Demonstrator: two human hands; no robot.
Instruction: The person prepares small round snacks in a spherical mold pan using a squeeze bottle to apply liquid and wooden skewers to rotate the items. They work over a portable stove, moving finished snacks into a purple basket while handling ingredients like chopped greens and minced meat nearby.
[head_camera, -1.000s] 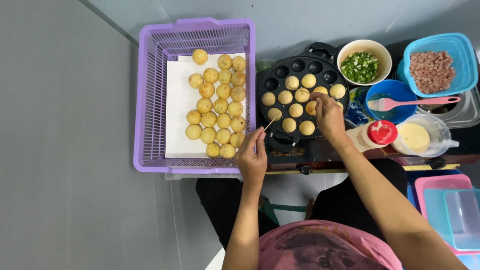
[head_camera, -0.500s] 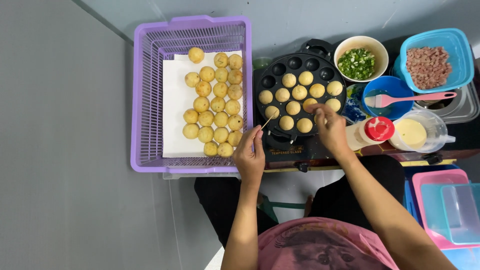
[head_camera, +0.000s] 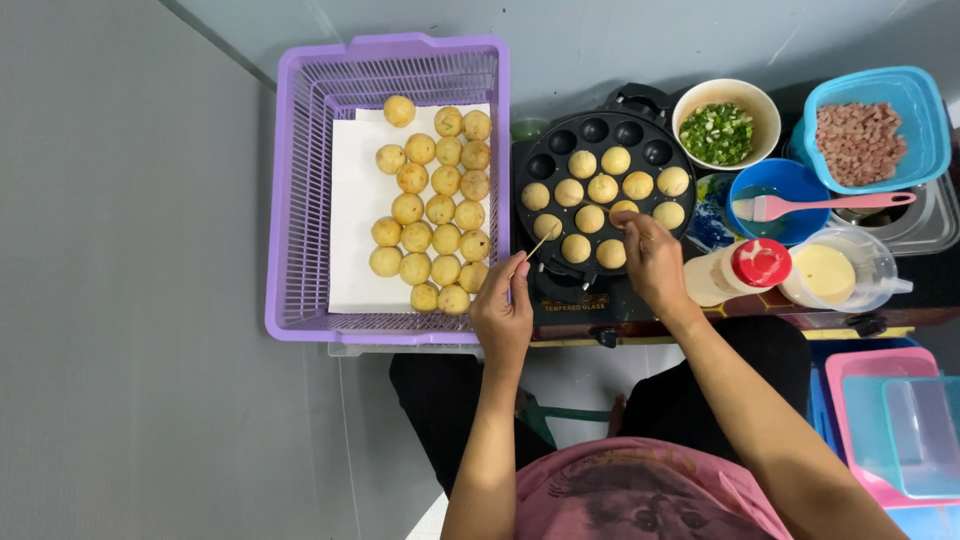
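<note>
Change: the view is sitting slightly lower than a moment ago; the right hand (head_camera: 655, 262) is now reaching deeper over the pan, the left hand (head_camera: 503, 310) staying at the pan's near-left edge.
Basket: a purple plastic basket (head_camera: 290, 200) is standing left of the pan, lined with white paper (head_camera: 350, 250) and carrying rows of golden cooked balls (head_camera: 432, 212).
Pan: a round black moulded pan (head_camera: 598, 190) is holding more balls; its far wells are lying bare.
Containers: a white bowl of chopped greens (head_camera: 722, 132), a blue tub of minced meat (head_camera: 862, 140), a red-capped squeeze bottle (head_camera: 738, 270) and a batter jug (head_camera: 832, 272) are sitting right of the pan.
Left hand: pinching a thin wooden skewer (head_camera: 542, 243), tip pointing at a ball.
Right hand: fingers closing narrowly on a ball (head_camera: 624, 211) in the pan; whether it is holding a pick, I cannot tell.
</note>
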